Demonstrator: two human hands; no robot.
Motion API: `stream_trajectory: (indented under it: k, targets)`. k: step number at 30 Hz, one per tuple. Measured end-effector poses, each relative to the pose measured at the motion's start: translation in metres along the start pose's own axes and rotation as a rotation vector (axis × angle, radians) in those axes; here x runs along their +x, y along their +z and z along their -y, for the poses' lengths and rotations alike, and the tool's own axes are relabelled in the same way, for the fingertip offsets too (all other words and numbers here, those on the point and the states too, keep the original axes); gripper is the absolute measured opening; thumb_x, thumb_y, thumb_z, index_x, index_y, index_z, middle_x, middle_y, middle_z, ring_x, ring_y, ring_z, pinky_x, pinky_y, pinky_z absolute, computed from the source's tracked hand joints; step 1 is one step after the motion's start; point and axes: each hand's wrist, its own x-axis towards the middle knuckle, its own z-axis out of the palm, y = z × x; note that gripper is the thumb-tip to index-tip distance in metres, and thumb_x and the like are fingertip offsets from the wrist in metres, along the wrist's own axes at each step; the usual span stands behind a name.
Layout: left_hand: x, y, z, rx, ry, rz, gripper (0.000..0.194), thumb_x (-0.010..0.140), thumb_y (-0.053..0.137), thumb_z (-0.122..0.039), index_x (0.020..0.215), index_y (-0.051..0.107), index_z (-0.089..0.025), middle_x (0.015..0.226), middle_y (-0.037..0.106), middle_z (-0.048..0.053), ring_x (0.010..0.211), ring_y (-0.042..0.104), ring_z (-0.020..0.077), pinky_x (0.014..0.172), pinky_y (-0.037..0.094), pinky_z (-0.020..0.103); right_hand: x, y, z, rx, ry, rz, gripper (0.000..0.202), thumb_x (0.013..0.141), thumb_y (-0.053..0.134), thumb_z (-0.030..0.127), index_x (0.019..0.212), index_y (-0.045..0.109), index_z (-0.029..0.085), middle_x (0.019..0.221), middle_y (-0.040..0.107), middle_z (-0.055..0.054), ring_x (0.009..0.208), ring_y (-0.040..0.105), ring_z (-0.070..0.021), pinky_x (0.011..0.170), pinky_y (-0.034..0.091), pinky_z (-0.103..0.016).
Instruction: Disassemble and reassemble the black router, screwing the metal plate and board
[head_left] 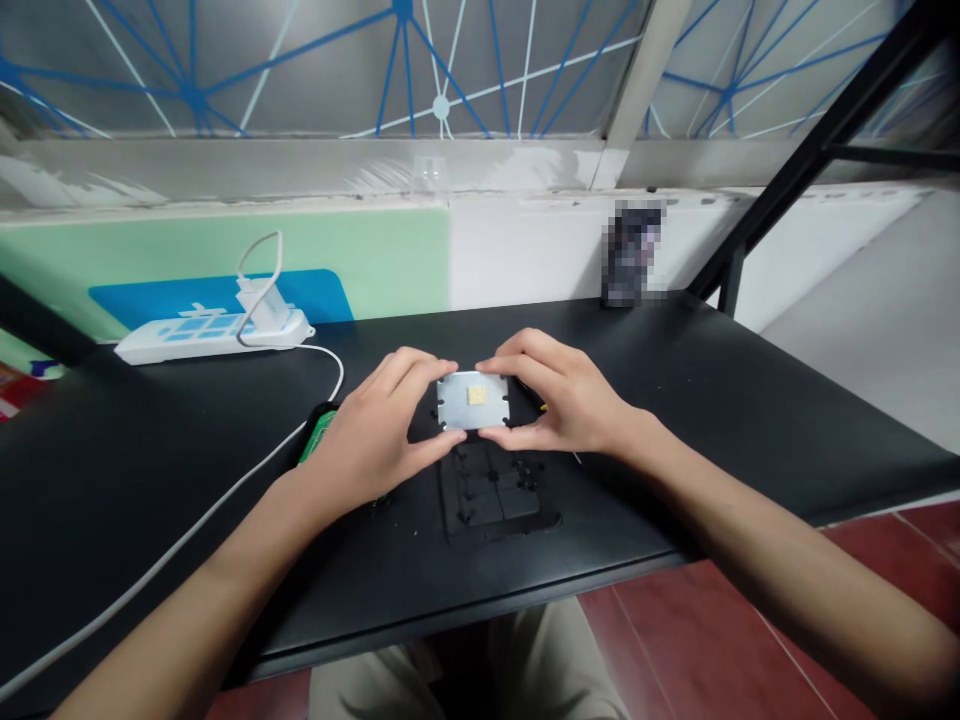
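A thin silvery plate (454,405) with a pale yellow square (477,396) on its face is held up over the near middle part of the black table (600,370); its left end is pinched between thumb and fingers of the left hand (375,430), its right end between thumb and fingers of the right hand (581,400); small notches are seen along its side edges. Just nearer than the plate, a black frame-like part (495,500) is laid on the table, with small dark pieces scattered on it, too small to be told apart. To the left, a green board (319,435) in a dark surround is partly hidden by the left hand; by the right hand, something dark with a touch of yellow is mostly covered. Farther left, a white power strip (210,335) is set near the wall, with a white plug (264,303) in it; a white cable (187,535) is run across the table toward the near left. At the far right, a dark pixelated object (632,255) is stood against the wall.
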Motion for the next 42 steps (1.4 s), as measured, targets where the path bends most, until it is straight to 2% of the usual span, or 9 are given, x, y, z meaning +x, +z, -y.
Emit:
stream_trajectory:
  k: [8, 12, 16, 23, 29, 33, 37, 42]
  targets:
    - [-0.005, 0.004, 0.001, 0.033, 0.045, 0.0, 0.044, 0.089, 0.072, -0.029, 0.127, 0.052, -0.021, 0.113, 0.056, 0.006, 0.103, 0.06, 0.0237, 0.086, 0.053, 0.036, -0.012, 0.005, 0.006, -0.008, 0.005, -0.021, 0.055, 0.084, 0.069, 0.054, 0.121, 0.058, 0.016, 0.102, 0.063, -0.01, 0.086, 0.063, -0.0205, 0.068, 0.057, -0.034]
    - [-0.006, -0.001, 0.001, 0.014, 0.08, -0.079, 0.039, 0.09, 0.071, -0.029, 0.125, 0.055, -0.023, 0.103, 0.055, 0.003, 0.091, 0.059, 0.0198, 0.077, 0.053, 0.031, -0.012, 0.003, 0.008, -0.002, 0.063, 0.005, 0.059, 0.085, 0.067, 0.057, 0.129, 0.055, 0.02, 0.107, 0.06, -0.009, 0.088, 0.063, -0.0195, 0.068, 0.057, -0.033]
    - [-0.005, -0.004, 0.0, 0.033, 0.09, -0.121, 0.039, 0.089, 0.072, -0.031, 0.124, 0.056, -0.026, 0.1, 0.055, 0.002, 0.088, 0.059, 0.0197, 0.074, 0.052, 0.031, -0.014, -0.001, 0.008, 0.033, 0.131, 0.043, 0.063, 0.082, 0.07, 0.059, 0.133, 0.053, 0.025, 0.111, 0.057, -0.008, 0.093, 0.061, -0.0204, 0.067, 0.057, -0.033]
    - [-0.004, -0.003, 0.0, 0.065, 0.093, -0.153, 0.038, 0.089, 0.072, -0.028, 0.124, 0.055, -0.025, 0.099, 0.057, 0.003, 0.087, 0.06, 0.0189, 0.073, 0.052, 0.03, -0.014, 0.004, 0.008, 0.352, 0.194, -0.024, 0.06, 0.08, 0.079, 0.039, 0.134, 0.054, 0.028, 0.104, 0.056, -0.004, 0.084, 0.057, -0.0154, 0.074, 0.057, -0.033]
    - [-0.004, -0.004, 0.002, 0.066, 0.104, -0.155, 0.038, 0.09, 0.072, -0.031, 0.122, 0.054, -0.024, 0.099, 0.056, 0.003, 0.088, 0.06, 0.0193, 0.073, 0.052, 0.03, -0.017, 0.007, 0.007, 0.32, 0.198, -0.053, 0.062, 0.08, 0.079, 0.04, 0.135, 0.055, 0.031, 0.101, 0.056, -0.003, 0.082, 0.057, -0.0153, 0.071, 0.056, -0.032]
    - [-0.006, -0.004, 0.003, 0.066, 0.107, -0.146, 0.039, 0.089, 0.073, -0.03, 0.123, 0.054, -0.024, 0.1, 0.056, 0.002, 0.088, 0.06, 0.0188, 0.073, 0.052, 0.029, -0.016, 0.005, 0.006, 0.299, 0.19, -0.03, 0.065, 0.078, 0.08, 0.046, 0.136, 0.054, 0.03, 0.102, 0.055, -0.004, 0.085, 0.057, -0.0155, 0.073, 0.056, -0.032]
    - [-0.006, -0.002, 0.003, 0.072, 0.092, -0.133, 0.04, 0.089, 0.072, -0.031, 0.124, 0.054, -0.025, 0.101, 0.057, 0.002, 0.088, 0.06, 0.0191, 0.074, 0.052, 0.029, -0.016, 0.002, 0.006, 0.2, 0.206, -0.003, 0.06, 0.081, 0.077, 0.05, 0.134, 0.056, 0.03, 0.104, 0.054, -0.004, 0.087, 0.058, -0.0169, 0.07, 0.056, -0.032]
    - [-0.005, -0.002, 0.002, 0.112, 0.094, -0.156, 0.039, 0.091, 0.07, -0.035, 0.125, 0.054, -0.025, 0.1, 0.058, 0.003, 0.087, 0.06, 0.0197, 0.074, 0.053, 0.031, -0.016, 0.001, 0.006, 0.14, 0.182, -0.056, 0.058, 0.08, 0.077, 0.049, 0.132, 0.056, 0.032, 0.1, 0.053, -0.003, 0.084, 0.057, -0.0171, 0.067, 0.055, -0.033]
